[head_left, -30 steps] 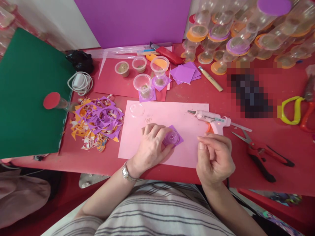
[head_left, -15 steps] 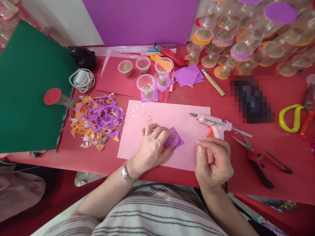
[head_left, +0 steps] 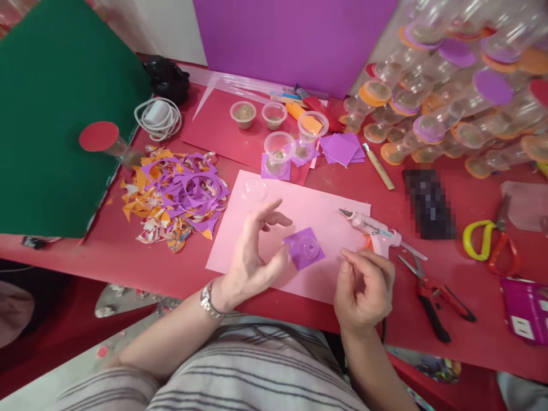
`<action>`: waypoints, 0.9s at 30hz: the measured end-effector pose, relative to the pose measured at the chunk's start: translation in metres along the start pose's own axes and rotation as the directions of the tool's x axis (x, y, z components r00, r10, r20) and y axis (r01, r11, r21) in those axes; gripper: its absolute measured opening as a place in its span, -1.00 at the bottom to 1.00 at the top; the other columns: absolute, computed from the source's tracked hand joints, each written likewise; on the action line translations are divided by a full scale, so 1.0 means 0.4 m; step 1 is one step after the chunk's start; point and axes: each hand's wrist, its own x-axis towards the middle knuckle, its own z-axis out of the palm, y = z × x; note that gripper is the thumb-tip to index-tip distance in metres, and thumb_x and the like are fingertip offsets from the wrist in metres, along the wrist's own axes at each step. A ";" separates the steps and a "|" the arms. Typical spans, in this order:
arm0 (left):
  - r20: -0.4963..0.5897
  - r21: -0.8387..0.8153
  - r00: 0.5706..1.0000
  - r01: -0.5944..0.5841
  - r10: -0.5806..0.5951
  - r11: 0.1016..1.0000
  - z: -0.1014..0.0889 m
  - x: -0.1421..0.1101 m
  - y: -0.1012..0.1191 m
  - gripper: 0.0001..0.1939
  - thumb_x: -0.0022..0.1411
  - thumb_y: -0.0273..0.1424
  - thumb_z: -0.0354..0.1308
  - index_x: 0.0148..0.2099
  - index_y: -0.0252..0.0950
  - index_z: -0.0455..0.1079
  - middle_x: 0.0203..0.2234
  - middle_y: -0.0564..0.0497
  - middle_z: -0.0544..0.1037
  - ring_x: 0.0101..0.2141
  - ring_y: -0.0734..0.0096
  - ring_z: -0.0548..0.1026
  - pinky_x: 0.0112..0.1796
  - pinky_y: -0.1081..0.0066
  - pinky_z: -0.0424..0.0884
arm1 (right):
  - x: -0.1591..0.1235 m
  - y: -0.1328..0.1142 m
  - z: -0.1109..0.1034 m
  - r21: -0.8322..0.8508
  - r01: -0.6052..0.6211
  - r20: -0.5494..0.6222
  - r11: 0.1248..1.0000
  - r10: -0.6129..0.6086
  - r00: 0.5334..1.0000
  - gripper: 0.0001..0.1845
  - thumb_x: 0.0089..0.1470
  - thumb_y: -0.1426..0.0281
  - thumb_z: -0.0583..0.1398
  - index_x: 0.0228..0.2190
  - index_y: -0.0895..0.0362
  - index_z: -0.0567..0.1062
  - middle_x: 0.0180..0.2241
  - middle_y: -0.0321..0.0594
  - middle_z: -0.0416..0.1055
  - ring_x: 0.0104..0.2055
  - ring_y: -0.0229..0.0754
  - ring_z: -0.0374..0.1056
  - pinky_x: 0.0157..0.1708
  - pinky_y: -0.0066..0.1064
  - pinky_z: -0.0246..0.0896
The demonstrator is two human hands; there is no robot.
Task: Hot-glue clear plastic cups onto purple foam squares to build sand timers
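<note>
A small clear plastic cup [head_left: 310,248] sits on a purple paper square [head_left: 294,256], which lies on a pink sheet [head_left: 231,228]. To its left, my left hand [head_left: 252,254] is open, thumb and fingers spread apart and nothing in it. My right hand [head_left: 366,288] hovers to the right with thumb and forefinger pinched together; whatever may be between them is too small to make out. Just beyond that hand a pink glue gun [head_left: 379,230] rests on its side, nozzle toward the left. A clear round lid [head_left: 254,190] lies at the sheet's upper left.
Purple and orange paper scraps [head_left: 184,194] are heaped at left. Behind the sheet stand sand-filled cups [head_left: 243,115], joined cups [head_left: 279,154] and purple squares [head_left: 341,148]. Pliers [head_left: 436,297], scissors [head_left: 479,240] and a wooden-handled cutter [head_left: 379,166] lie at right, below stacked bottle-like pieces [head_left: 454,131].
My left hand has let go of the clear cup and lifted away to the left, its fingers opening. My right hand keeps its pinch. The camera view has turned.
</note>
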 end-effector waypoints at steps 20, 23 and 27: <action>-0.073 -0.627 0.933 0.232 -0.353 0.743 -0.023 0.007 0.013 -0.76 0.28 -0.28 0.24 -0.04 -0.24 0.40 -0.26 -0.02 0.51 -0.22 0.41 0.49 -0.19 0.41 0.47 | 0.104 -0.039 -0.016 -0.030 0.137 0.565 0.990 -0.096 0.820 -0.79 0.27 0.37 0.17 -0.09 -0.01 0.56 -0.16 -0.19 0.49 -0.11 -0.11 0.40 -0.08 -0.20 0.34; -0.026 -0.652 0.926 0.270 -0.377 0.709 -0.025 0.006 0.013 -0.77 0.28 -0.27 0.25 -0.05 -0.24 0.42 -0.25 -0.03 0.52 -0.24 0.40 0.48 -0.23 0.41 0.47 | 0.107 -0.035 -0.014 -0.021 0.098 0.593 0.995 -0.067 0.802 -0.79 0.29 0.33 0.15 -0.10 -0.01 0.56 -0.18 -0.19 0.49 -0.10 -0.11 0.41 -0.09 -0.21 0.35; -0.005 -0.701 0.914 0.286 -0.405 0.654 -0.025 0.006 0.013 -0.77 0.26 -0.28 0.27 -0.07 -0.24 0.43 -0.26 -0.03 0.52 -0.25 0.40 0.48 -0.24 0.41 0.46 | 0.114 -0.034 -0.013 -0.020 0.034 0.633 0.999 -0.013 0.774 -0.80 0.29 0.28 0.16 -0.15 0.00 0.56 -0.19 -0.20 0.48 -0.11 -0.13 0.42 -0.14 -0.27 0.37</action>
